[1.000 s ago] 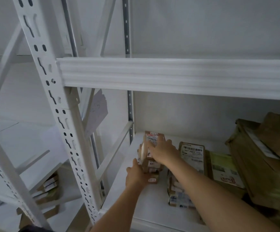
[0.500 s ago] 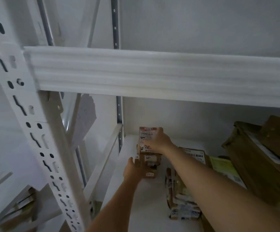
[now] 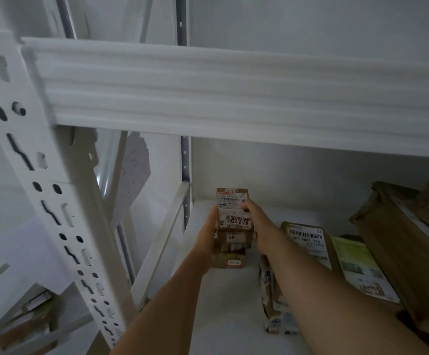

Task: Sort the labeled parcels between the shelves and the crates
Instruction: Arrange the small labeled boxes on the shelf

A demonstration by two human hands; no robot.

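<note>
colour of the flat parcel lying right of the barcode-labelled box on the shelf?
Light green printed flat parcel, white shelf, seen in the head view.

White shelf; stacked small parcels; labelled flat parcels; large brown packages

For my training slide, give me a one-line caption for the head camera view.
Both hands, left hand and right hand, steady a stack of small labeled parcels on the white shelf.
</note>
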